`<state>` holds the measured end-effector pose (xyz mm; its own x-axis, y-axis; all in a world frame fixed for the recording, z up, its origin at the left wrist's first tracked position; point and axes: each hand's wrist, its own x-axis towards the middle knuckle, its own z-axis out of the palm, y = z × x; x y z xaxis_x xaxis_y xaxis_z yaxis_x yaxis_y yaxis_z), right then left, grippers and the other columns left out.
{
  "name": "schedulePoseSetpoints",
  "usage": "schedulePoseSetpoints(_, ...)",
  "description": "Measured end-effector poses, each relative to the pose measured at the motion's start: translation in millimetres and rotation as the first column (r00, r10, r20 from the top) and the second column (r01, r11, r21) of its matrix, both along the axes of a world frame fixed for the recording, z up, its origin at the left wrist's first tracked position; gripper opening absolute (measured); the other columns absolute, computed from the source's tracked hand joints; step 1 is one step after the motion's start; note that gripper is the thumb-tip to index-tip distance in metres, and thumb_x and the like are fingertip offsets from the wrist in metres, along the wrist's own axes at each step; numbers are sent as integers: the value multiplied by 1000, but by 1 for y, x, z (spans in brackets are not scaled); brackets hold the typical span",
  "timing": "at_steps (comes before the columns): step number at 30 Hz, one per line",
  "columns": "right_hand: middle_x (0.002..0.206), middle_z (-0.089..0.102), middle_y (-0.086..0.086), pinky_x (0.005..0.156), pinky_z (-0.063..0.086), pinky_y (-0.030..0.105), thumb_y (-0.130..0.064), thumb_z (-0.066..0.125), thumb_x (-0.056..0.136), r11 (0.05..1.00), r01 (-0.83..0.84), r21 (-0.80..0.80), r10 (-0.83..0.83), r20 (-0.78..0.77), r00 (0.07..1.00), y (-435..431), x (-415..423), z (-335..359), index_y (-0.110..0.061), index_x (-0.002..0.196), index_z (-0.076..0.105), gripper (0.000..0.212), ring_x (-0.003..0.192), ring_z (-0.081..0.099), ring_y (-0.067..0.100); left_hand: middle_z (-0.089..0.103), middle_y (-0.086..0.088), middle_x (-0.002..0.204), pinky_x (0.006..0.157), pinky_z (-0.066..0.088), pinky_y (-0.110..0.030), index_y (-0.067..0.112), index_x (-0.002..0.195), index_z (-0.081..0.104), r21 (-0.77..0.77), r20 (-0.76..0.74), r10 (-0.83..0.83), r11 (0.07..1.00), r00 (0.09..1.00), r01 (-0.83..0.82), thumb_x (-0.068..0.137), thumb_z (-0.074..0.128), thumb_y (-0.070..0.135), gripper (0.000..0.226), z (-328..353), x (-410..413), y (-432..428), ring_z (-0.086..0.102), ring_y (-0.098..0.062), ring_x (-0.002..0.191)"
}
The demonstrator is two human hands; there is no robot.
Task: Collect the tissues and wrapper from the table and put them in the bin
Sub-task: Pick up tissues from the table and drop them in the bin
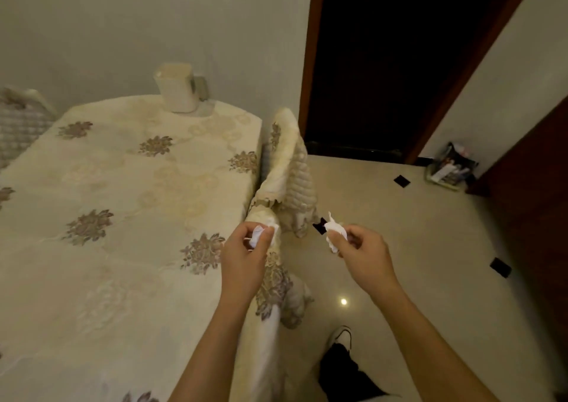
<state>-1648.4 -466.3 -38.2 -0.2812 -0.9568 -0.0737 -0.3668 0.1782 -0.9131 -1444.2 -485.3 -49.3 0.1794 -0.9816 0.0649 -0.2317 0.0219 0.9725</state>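
Note:
My left hand (pixel 246 257) grips a crumpled white tissue (pixel 256 235) over the right edge of the table (pixel 123 217), which wears a cream floral cloth. My right hand (pixel 362 255) pinches a second crumpled white tissue (pixel 334 231) out over the tiled floor, to the right of the table. A small bin (pixel 450 168) stuffed with colourful paper or wrappers stands on the floor by the far right wall. No loose tissue or wrapper shows on the tabletop.
A cream tissue box (pixel 178 89) stands at the table's far edge by the wall. A padded chair (pixel 292 174) is tucked against the table's right side. A dark open doorway (pixel 384 63) lies ahead. My shoe (pixel 339 337) is on the glossy floor.

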Motion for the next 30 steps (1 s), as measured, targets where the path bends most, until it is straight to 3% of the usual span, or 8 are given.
schedulePoseSetpoints(5, 71, 71, 8, 69, 53, 48, -31, 69, 88, 998, 55, 7, -55, 39, 998, -17, -46, -8, -23, 68, 72, 21, 69, 63, 30, 64, 7, 74, 65, 50, -43, 20, 79, 64, 20, -7, -62, 998, 998, 62, 91, 66, 25, 13, 1, -51, -26, 58, -17, 69)
schedulePoseSetpoints(9, 70, 72, 4, 69, 54, 46, -32, 70, 88, 996, 84, 0, -84, 84, 993, -50, -89, -14, -22, 70, 72, 21, 74, 66, 33, 64, 15, 72, 62, 47, -29, 22, 79, 65, 44, 43, -72, 997, 996, 70, 90, 66, 27, 13, -4, -97, -61, 58, -6, 67)
schedulePoseSetpoints(12, 70, 71, 9, 69, 53, 45, -34, 70, 88, 996, 90, -11, -89, 93, 992, -84, -130, -15, -15, 72, 71, 25, 74, 65, 35, 63, 10, 68, 59, 46, -24, 21, 78, 65, 46, 46, -88, 995, 995, 86, 90, 67, 28, 14, -5, -139, -94, 57, -7, 63)
schedulePoseSetpoints(15, 63, 67, -2, 59, 49, 32, -36, 69, 88, 997, 77, -8, -76, 67, 995, -120, -176, -15, -18, 71, 71, 24, 59, 59, 20, 66, 11, 73, 56, 47, -16, 26, 79, 65, 52, 58, -80, 996, 995, 77, 89, 67, 35, 14, -4, -181, -128, 58, -1, 63)
schedulePoseSetpoints(17, 56, 59, -9, 50, 38, 17, -37, 68, 87, 999, 51, -11, -51, 15, 999, -143, -205, -15, -20, 69, 69, 25, 49, 47, 5, 66, 12, 77, 60, 51, -20, 28, 82, 65, 83, 75, -76, 994, 994, 70, 89, 65, 42, 15, -4, -209, -149, 59, -2, 67)
schedulePoseSetpoints(22, 55, 58, -9, 47, 36, 12, -37, 68, 87, 1000, 19, -19, -20, -35, 999, -189, -261, -18, -22, 69, 69, 24, 49, 48, 1, 67, 11, 82, 69, 58, -30, 29, 85, 64, 109, 102, -53, 993, 993, 42, 89, 64, 40, 12, -4, -265, -192, 66, -10, 77)
schedulePoseSetpoints(25, 56, 60, -13, 47, 37, 14, -41, 67, 87, 1000, 19, -14, -19, -34, 999, -210, -283, -24, -27, 68, 69, 23, 49, 50, 2, 68, 8, 86, 71, 60, -35, 28, 85, 63, 125, 111, -48, 992, 993, 34, 89, 66, 36, 10, -4, -288, -212, 68, -14, 80)
schedulePoseSetpoints(30, 63, 65, 3, 51, 41, 25, -44, 65, 86, 1000, -13, 28, 13, -34, 999, -247, -303, -37, -24, 71, 70, 26, 52, 53, 11, 67, -3, 82, 68, 57, -38, 15, 85, 64, 132, 97, -67, 990, 993, 54, 90, 66, 29, 15, -8, -309, -248, 64, -15, 76)
